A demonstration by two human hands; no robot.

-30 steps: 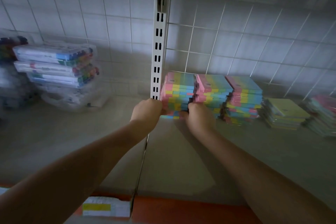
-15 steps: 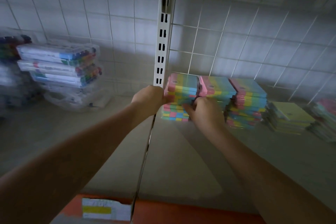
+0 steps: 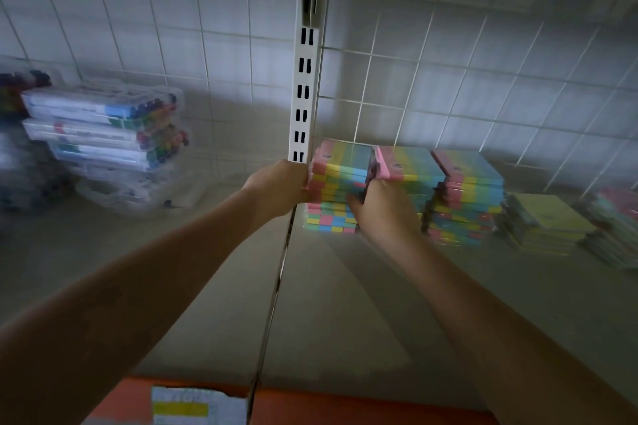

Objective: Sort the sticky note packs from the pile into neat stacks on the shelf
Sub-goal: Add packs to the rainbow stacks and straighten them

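Pastel stripes of pink, yellow, green and blue mark the bundle of sticky note packs (image 3: 341,172) that both hands hold at the back of the shelf (image 3: 207,286), right beside the white slotted upright (image 3: 303,97). The left hand (image 3: 279,188) grips the bundle's left edge and the right hand (image 3: 383,210) grips its right front corner, fingers curled round it. The bundle sits raised above a few more packs (image 3: 331,219) lying flat on the shelf below it. Just to the right stand two neat stacks (image 3: 462,197) of the same striped packs, then a lower stack of yellow-topped pads (image 3: 545,221), and a blurred pile (image 3: 618,221) at the frame's edge. Well apart on the left lie clear marker cases (image 3: 103,128), stacked. An orange strip with a price label (image 3: 183,407) edges the shelf front.
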